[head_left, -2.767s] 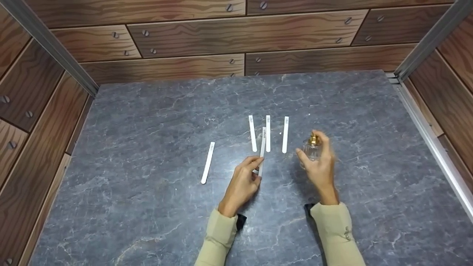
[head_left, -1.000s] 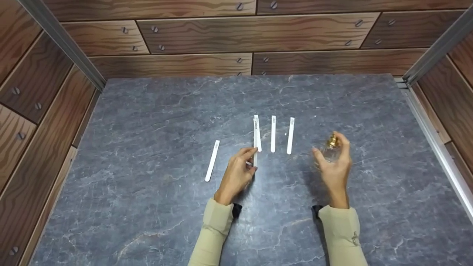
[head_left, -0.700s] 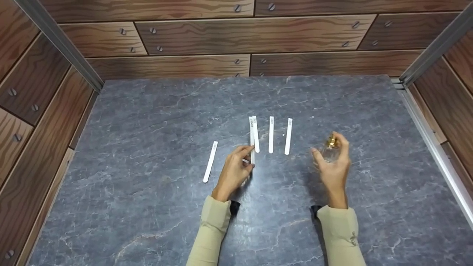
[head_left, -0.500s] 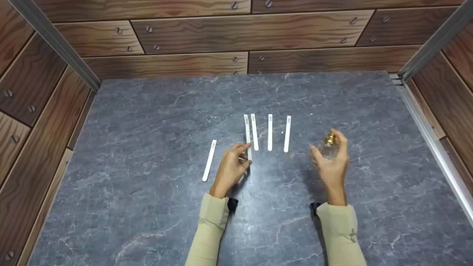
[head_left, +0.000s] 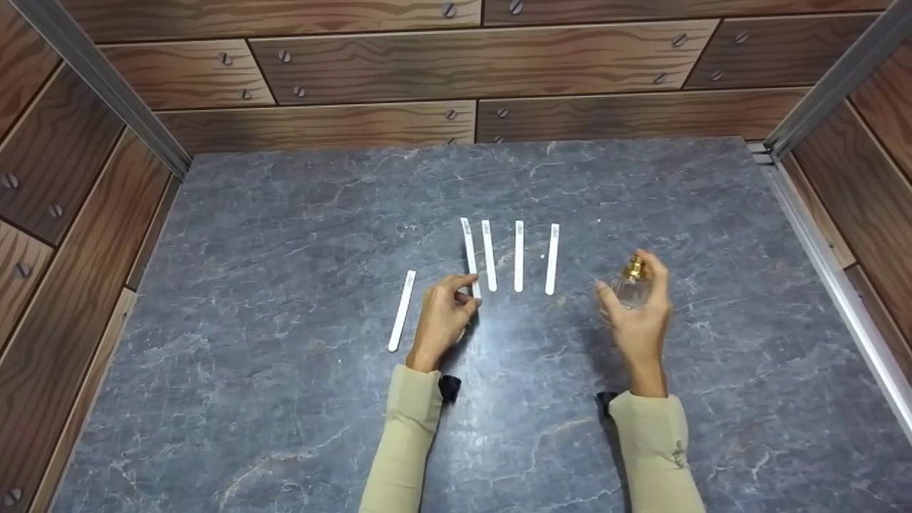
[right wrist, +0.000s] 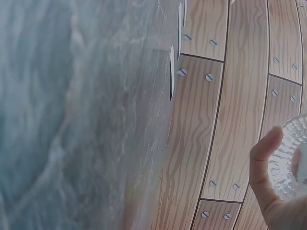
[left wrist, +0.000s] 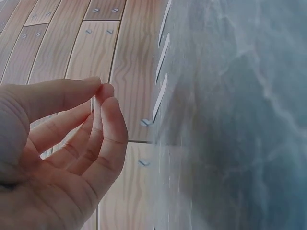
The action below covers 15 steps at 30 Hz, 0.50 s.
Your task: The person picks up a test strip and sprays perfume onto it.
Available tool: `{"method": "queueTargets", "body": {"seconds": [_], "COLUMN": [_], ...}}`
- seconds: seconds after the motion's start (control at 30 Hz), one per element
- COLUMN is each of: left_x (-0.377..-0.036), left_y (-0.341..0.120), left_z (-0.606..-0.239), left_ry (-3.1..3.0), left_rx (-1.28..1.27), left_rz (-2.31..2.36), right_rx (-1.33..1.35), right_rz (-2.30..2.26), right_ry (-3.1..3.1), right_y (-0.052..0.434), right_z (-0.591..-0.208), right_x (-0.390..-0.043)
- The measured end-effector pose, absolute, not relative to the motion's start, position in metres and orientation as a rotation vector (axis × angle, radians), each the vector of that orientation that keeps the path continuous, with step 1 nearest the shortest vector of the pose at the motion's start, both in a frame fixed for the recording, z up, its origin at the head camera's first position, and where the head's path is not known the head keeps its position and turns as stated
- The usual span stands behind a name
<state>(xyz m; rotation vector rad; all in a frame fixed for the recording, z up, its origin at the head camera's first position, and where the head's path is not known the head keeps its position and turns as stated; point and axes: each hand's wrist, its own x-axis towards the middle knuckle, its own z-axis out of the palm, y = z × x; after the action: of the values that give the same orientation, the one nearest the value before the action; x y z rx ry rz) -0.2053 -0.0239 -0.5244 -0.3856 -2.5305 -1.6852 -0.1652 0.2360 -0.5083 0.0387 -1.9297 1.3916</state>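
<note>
My left hand (head_left: 443, 313) pinches a white perfume test strip (head_left: 469, 246) by its lower end, thumb below and fingers above; the strip's printed end points away from me. In the left wrist view the left hand (left wrist: 72, 148) has thumb and fingertips together, and the strip is mostly hidden. My right hand (head_left: 643, 324) grips a clear glass perfume bottle (head_left: 630, 292) with a gold spray top, index finger at the top. The ridged base of the bottle (right wrist: 283, 163) shows in the right wrist view. Right of the held strip lie three more test strips, the nearest one (head_left: 489, 256) beside it.
Another white test strip (head_left: 402, 311) lies slanted on the dark marbled table (head_left: 285, 399), left of my left hand. Wood-patterned walls (head_left: 370, 64) close off the back and sides. A metal rail (head_left: 841, 285) runs along the right edge.
My left hand has carried its strip leftward, past the leftmost strip of the row, so it now lies left of it. The right hand moved right with the bottle, then stayed nearly still.
</note>
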Motion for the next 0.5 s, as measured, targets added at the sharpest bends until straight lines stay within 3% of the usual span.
{"method": "queueTargets", "body": {"seconds": [0.5], "left_x": [-0.217], "left_y": [-0.026], "left_z": [-0.533], "left_ry": [-2.502], "left_rx": [-0.167], "left_rz": [-1.923], "right_rx": [0.004], "right_rz": [1.382], "right_ry": [-1.959], "right_y": [0.235], "right_z": [-0.509], "right_x": [-0.165]}}
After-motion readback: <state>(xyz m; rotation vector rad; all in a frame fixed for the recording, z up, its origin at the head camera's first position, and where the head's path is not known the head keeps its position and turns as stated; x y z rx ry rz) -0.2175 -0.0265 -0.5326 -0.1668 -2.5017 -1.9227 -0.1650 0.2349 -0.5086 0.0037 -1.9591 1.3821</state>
